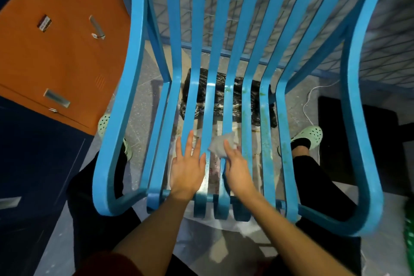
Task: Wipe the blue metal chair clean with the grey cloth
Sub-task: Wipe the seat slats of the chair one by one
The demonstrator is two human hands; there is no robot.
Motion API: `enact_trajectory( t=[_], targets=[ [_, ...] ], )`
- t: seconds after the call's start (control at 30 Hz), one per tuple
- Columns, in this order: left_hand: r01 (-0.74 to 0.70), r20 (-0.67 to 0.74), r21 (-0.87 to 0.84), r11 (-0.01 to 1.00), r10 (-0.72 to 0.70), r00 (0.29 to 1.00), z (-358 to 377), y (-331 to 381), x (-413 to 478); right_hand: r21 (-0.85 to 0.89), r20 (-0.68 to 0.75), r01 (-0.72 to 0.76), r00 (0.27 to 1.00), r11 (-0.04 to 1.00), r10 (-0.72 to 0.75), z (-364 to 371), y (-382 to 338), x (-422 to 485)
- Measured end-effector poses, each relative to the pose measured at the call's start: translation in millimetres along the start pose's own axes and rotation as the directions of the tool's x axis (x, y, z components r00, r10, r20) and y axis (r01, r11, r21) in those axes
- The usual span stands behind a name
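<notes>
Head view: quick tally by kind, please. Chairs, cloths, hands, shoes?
Blue metal chair: 1
Grey cloth: 1
Hands: 2, left hand flat on the slats, right hand holding the cloth
Green shoes: 2, and
Total: 6

Both forearms are bare from the elbow down, and neither the left hand [187,171] nor the right hand [237,169] wears a glove, ring or watch. At the bottom edge a dark red sleeve [107,263] covers the left upper arm. The legs are in black trousers [313,170], and each foot wears a pale mint-green clog [310,133] with round holes across its top and black at the ankle opening.
</notes>
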State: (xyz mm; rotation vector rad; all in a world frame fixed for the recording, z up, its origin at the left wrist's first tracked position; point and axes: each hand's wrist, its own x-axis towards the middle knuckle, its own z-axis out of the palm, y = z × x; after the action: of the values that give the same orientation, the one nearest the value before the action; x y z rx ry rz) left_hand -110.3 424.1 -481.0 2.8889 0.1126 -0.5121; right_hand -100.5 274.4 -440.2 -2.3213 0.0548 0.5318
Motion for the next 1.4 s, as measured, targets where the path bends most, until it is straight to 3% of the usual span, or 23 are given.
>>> enact_trajectory(
  t=[0.2,0.33,0.43,0.53,0.6,0.73,0.83,1.1,1.4],
  targets=[
    [-0.008,-0.014,0.015,1.0,0.008,1.0,-1,2,-2,0.039,0.012,-0.066,0.998,0.997,0.066,36,22,-78],
    [-0.014,-0.014,0.002,1.0,0.014,1.0,-6,4,-4,-0.05,0.059,0.025,0.998,0.998,-0.022,48,31,-89],
    [-0.023,-0.024,0.035,0.999,0.024,0.999,-4,4,-4,-0.048,0.035,0.039,0.999,0.998,-0.037,50,34,-77],
    [-0.016,-0.001,0.079,0.997,0.016,1.0,-1,3,0,-0.172,0.019,0.127,0.992,0.977,-0.126,48,34,-55],
    [-0.015,0.004,0.071,0.997,0.015,1.0,3,2,1,-0.128,0.004,0.104,0.995,0.986,-0.104,43,32,-36],
    [0.008,-0.092,0.003,1.0,-0.008,0.996,2,4,-3,-0.267,-0.083,0.106,0.988,0.958,-0.133,28,16,18],
    [0.017,-0.08,-0.014,1.0,-0.018,0.997,4,3,-2,-0.136,-0.082,0.034,0.996,0.99,-0.045,12,0,69],
    [0.022,-0.062,-0.087,0.996,-0.027,0.998,-6,5,-2,-0.133,-0.122,-0.132,0.986,0.982,0.116,-16,-23,189],
    [0.017,-0.027,-0.087,0.996,-0.02,0.999,-3,1,3,0.048,-0.201,-0.068,0.977,0.997,0.076,2,-4,144]
  ],
)
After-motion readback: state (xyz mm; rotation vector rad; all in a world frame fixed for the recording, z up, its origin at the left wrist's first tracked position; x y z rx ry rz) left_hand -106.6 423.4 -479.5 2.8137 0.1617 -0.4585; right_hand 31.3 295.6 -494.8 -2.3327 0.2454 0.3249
